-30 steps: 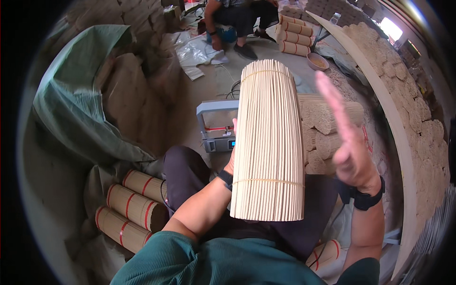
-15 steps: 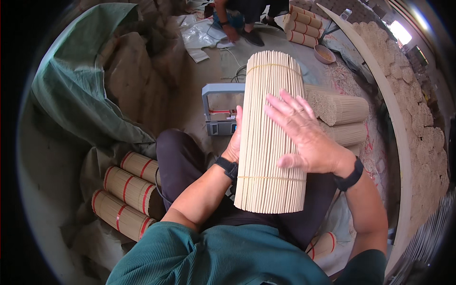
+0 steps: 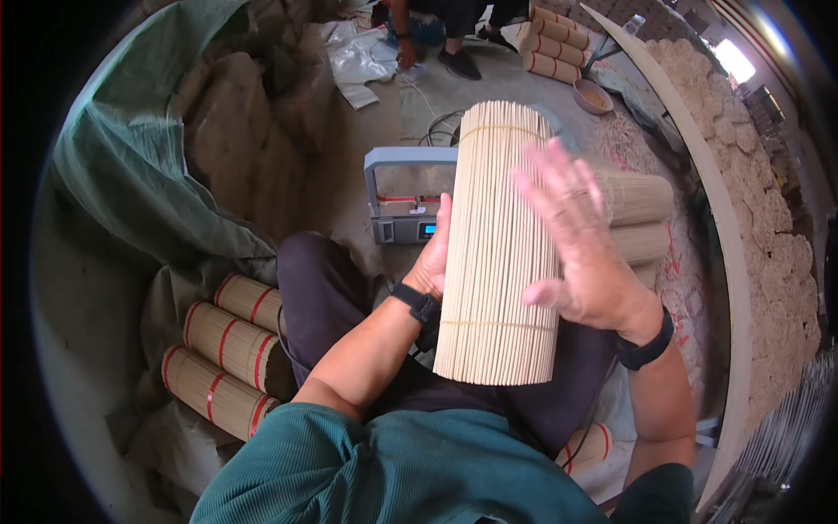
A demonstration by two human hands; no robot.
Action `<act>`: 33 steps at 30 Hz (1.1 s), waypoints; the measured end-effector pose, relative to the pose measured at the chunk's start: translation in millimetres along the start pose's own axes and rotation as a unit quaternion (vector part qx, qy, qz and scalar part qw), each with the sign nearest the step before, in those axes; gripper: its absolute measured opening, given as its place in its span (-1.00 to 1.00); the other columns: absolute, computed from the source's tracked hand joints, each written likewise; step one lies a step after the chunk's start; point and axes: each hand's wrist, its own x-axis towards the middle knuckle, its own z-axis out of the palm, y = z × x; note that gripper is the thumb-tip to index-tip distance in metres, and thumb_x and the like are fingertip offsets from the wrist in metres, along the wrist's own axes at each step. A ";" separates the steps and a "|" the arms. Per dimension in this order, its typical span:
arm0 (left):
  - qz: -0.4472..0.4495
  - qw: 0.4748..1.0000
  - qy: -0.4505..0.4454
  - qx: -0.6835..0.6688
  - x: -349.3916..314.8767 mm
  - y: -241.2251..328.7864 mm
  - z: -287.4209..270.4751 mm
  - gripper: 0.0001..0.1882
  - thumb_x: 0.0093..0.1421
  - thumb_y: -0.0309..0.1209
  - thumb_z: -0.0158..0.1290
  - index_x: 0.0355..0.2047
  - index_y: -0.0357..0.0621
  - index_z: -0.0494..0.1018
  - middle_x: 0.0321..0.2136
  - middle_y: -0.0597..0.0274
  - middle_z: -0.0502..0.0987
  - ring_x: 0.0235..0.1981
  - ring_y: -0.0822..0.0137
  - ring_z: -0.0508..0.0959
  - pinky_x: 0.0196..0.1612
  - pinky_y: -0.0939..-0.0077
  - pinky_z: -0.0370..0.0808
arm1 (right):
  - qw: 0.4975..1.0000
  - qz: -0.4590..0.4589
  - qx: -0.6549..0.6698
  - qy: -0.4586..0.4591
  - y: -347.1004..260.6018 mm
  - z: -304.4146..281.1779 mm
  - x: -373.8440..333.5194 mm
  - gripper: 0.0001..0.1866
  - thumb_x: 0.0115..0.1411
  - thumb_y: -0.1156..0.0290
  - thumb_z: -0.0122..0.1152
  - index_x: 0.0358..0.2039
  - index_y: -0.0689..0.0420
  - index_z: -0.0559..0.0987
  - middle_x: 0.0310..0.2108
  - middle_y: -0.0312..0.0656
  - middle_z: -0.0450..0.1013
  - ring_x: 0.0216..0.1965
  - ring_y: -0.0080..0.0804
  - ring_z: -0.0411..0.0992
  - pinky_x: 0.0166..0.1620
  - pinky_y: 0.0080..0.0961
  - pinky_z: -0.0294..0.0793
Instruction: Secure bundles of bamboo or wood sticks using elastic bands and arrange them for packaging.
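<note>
A thick bundle of thin pale wooden sticks (image 3: 493, 253) stands tilted over my lap, tied by a thin yellowish band near each end. My left hand (image 3: 432, 255) supports it on the left side, thumb up along the sticks and the other fingers hidden behind the bundle. Over its upper right side is my right hand (image 3: 576, 236), fingers spread and somewhat blurred; whether the palm touches the sticks I cannot tell. Beyond the bundle stands a grey frame-shaped strapping machine (image 3: 401, 229) with a small lit display and a red strap across its opening.
Red-strapped stick bundles (image 3: 223, 345) lie by my left knee. More loose bundles (image 3: 642, 196) lie to the right, beside a long board edge (image 3: 729, 227). A pinkish bowl (image 3: 594, 96) sits farther back. Another person's hand (image 3: 406, 54) shows at the top.
My right hand has lifted and shifted right across the bundle, its fingers rising. The bundle has tilted slightly and moved a little right at its top.
</note>
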 end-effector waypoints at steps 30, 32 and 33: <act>-0.052 0.993 0.103 0.032 -3.5 7.1 -13.9 -0.12 0.10 0.35 -0.19 0.16 -0.14 0.25 0.09 0.08 0.37 0.05 0.18 0.42 0.07 0.25 0.39 | 0.562 0.283 0.772 0.087 31.3 87.5 -68.7 -0.17 0.24 -0.24 -0.22 0.24 0.22 0.13 0.21 -0.16 0.19 0.22 -0.41 0.13 0.23 -0.41 0.12; -0.016 0.980 0.127 0.150 -3.5 13.8 -13.3 -0.09 0.12 0.36 -0.24 0.22 -0.13 0.16 0.16 -0.01 0.26 0.15 0.10 0.29 0.19 0.15 0.21 | 0.576 0.276 0.766 0.074 36.0 95.1 -75.2 -0.15 0.22 -0.23 -0.13 0.25 0.23 0.11 0.21 -0.14 0.17 0.23 -0.38 0.12 0.24 -0.41 0.11; -0.018 0.981 0.123 0.151 -5.8 17.6 -12.8 -0.09 0.12 0.36 -0.24 0.22 -0.13 0.16 0.16 -0.01 0.26 0.15 0.10 0.29 0.19 0.15 0.21 | 0.603 0.314 0.729 0.085 34.4 98.2 -77.9 -0.11 0.17 -0.21 -0.01 0.26 0.23 0.07 0.21 -0.12 0.15 0.22 -0.35 0.12 0.23 -0.39 0.13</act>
